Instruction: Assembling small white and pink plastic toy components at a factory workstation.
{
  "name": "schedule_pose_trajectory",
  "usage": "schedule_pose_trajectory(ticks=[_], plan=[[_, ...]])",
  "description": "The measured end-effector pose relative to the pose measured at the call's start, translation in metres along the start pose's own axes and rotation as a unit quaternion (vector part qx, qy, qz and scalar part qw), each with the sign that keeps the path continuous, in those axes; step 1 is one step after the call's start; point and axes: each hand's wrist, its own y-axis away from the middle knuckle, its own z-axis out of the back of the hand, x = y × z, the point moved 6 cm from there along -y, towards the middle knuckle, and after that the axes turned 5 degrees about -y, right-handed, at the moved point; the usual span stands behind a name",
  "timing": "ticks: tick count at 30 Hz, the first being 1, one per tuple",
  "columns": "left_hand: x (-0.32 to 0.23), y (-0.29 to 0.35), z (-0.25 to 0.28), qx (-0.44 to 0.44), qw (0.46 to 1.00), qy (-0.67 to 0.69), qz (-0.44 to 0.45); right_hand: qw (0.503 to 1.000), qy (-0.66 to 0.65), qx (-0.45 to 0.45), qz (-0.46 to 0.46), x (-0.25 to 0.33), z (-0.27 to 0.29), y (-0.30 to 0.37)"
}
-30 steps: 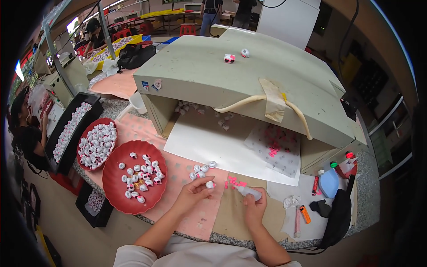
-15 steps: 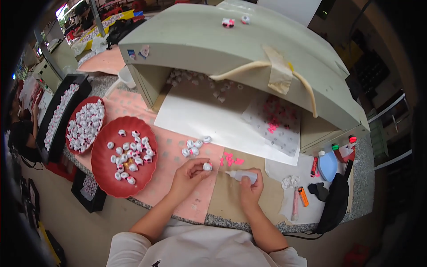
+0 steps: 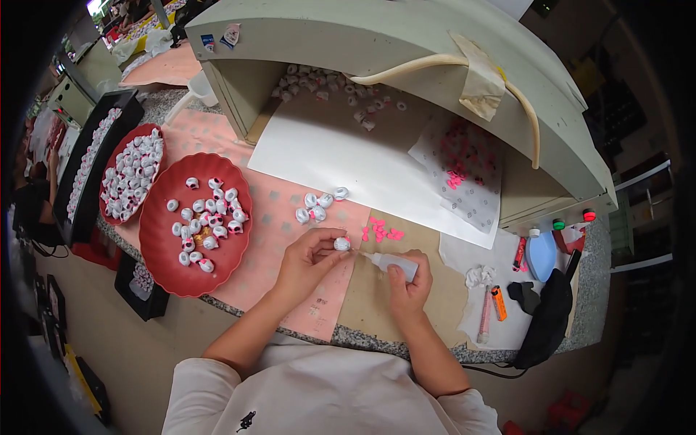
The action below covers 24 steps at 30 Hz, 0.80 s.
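Observation:
Between the thumb and fingers of my left hand (image 3: pixel 308 261) is a small white rounded figure piece (image 3: pixel 341 244) with a bit of pink on it. My right hand (image 3: pixel 409 286) is closed around a small translucent squeeze bottle (image 3: pixel 397 265). The bottle's thin nozzle points left and its tip is very close to the white piece; whether they touch I cannot tell. Just beyond the hands lie several small pink pieces (image 3: pixel 379 230) on brown paper. A group of white-and-pink figure pieces (image 3: pixel 317 206) sits on the pink cloth past my left hand.
A red scalloped dish (image 3: pixel 156 261) at left holds more white-and-pink pieces, with a second red dish (image 3: pixel 161 136) and a black tray (image 3: pixel 129 109) beyond. A grey hooded machine (image 3: pixel 290 32) arches over white paper ahead. At right lie an orange lighter (image 3: pixel 499 303), a blue dish (image 3: pixel 540 255) and a black pouch (image 3: pixel 545 322).
The squeeze bottle's nozzle has come closer to the white piece in my left hand. The piece has turned a little. The whole view has shifted, so the table sits higher.

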Motion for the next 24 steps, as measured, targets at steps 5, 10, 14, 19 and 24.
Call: schedule_pose_trajectory(ticks=[5,10,14,19,24], plan=[[-0.002,-0.0001,0.0005,0.003,1.0,0.004,-0.005,1.0,0.005,-0.002,-0.009,0.0022,-0.0017,-0.0014],[-0.0031,-0.0003,0.0005,0.006,1.0,0.006,-0.009,1.0,0.011,-0.005,-0.009,0.0007,-0.0024,-0.0011],[-0.0018,-0.0011,-0.0008,0.009,1.0,-0.005,-0.008,1.0,0.012,0.0,-0.005,-0.005,-0.0016,0.0003],[0.0013,-0.0014,0.0,0.007,1.0,-0.01,-0.013,1.0,0.013,0.001,-0.004,-0.0032,-0.002,-0.0009],[-0.0025,-0.0012,-0.0026,0.021,0.998,-0.046,-0.022,1.0,0.0,0.006,-0.013,-0.0047,-0.0026,-0.001]])
